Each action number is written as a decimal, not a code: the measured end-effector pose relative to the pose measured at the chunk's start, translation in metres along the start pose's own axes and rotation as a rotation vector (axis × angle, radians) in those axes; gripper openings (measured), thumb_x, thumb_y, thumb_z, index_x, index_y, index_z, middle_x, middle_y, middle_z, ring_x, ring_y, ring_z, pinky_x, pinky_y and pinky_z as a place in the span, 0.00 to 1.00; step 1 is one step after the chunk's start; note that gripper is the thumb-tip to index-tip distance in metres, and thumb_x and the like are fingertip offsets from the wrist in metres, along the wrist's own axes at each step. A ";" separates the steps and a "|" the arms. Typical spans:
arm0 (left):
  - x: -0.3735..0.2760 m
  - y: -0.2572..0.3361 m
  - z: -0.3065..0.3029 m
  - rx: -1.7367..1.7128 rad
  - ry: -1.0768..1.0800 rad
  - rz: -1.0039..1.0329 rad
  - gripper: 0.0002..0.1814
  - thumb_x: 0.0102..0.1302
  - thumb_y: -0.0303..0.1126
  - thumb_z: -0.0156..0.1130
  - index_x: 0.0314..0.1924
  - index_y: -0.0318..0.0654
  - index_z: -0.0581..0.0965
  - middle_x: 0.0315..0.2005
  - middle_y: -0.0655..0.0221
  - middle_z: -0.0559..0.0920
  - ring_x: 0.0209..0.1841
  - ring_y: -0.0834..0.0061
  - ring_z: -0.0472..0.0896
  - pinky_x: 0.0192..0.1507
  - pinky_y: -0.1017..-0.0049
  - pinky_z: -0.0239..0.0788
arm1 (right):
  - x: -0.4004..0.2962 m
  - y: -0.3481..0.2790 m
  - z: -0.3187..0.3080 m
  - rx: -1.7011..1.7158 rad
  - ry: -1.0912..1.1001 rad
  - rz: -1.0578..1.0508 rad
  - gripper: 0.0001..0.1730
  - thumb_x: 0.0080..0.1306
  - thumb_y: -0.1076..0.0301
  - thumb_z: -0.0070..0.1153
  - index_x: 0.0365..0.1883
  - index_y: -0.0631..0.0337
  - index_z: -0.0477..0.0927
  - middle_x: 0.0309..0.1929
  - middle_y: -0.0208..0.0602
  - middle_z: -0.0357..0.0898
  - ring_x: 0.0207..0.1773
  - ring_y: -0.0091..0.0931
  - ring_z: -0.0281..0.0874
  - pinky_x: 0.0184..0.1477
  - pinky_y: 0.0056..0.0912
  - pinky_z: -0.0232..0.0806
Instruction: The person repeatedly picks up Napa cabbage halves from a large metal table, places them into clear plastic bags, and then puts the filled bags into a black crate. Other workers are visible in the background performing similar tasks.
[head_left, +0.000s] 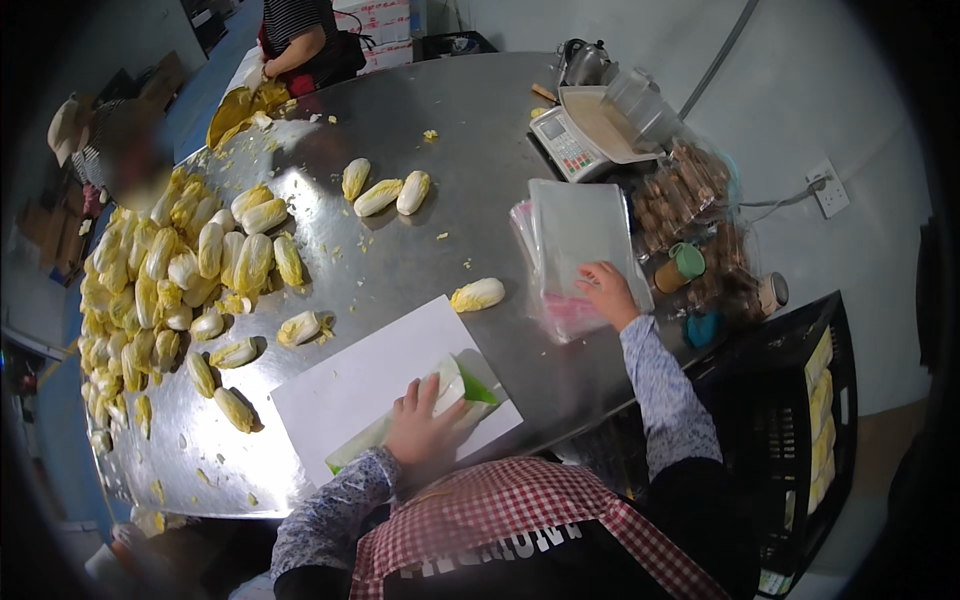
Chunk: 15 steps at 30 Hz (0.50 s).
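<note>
My left hand (424, 424) lies over a green-and-white wrapped bundle (360, 441), its fingers bent across the top. At the right end of the bundle, a bright green flap (474, 384) stands up. A white rectangular sheet (352, 375) lies flat beneath it on the metal table. Over the near part of a stack of clear plastic bags (577, 217) is my right hand (609, 291), fingers loosely bent and nothing seen in them. Whether its fingertips touch the top bag is unclear. Between the sheet and the bags lies one napa cabbage (478, 295).
A large heap of napa cabbages (157, 277) covers the table's left side. Behind the bags stand a digital scale (568, 142), a steel kettle (586, 64) and a jar with a green lid (681, 266). A black crate (840, 420) holds yellow packs. Another person (300, 45) works at the far edge.
</note>
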<state>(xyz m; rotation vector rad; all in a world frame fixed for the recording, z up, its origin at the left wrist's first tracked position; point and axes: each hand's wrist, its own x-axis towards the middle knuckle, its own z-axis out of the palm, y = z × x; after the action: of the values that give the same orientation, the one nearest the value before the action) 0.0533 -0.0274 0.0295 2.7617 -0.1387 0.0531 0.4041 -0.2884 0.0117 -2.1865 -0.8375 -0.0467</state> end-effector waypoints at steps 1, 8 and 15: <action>0.001 0.003 0.000 0.014 0.012 -0.001 0.38 0.53 0.45 0.69 0.65 0.64 0.67 0.69 0.47 0.54 0.64 0.38 0.59 0.52 0.47 0.61 | 0.009 0.014 -0.002 -0.015 -0.060 0.015 0.11 0.55 0.70 0.64 0.37 0.60 0.80 0.37 0.38 0.77 0.42 0.34 0.75 0.47 0.36 0.69; -0.010 0.016 0.023 0.064 0.114 -0.078 0.33 0.56 0.38 0.63 0.64 0.74 0.69 0.70 0.48 0.54 0.64 0.36 0.59 0.50 0.46 0.61 | 0.033 0.070 0.022 -0.076 -0.268 -0.022 0.10 0.56 0.72 0.62 0.36 0.62 0.77 0.35 0.37 0.74 0.43 0.34 0.73 0.47 0.36 0.67; -0.012 0.022 0.039 0.163 0.190 -0.114 0.26 0.53 0.44 0.64 0.55 0.69 0.76 0.65 0.44 0.60 0.60 0.30 0.61 0.48 0.43 0.62 | 0.037 0.044 0.007 -0.013 -0.363 -0.003 0.05 0.59 0.72 0.57 0.30 0.62 0.75 0.33 0.41 0.72 0.41 0.39 0.72 0.45 0.38 0.67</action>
<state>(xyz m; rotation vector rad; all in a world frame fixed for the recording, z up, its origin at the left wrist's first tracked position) 0.0395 -0.0605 0.0008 2.9020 0.0775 0.3084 0.4570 -0.2844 -0.0109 -2.2395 -1.0405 0.3534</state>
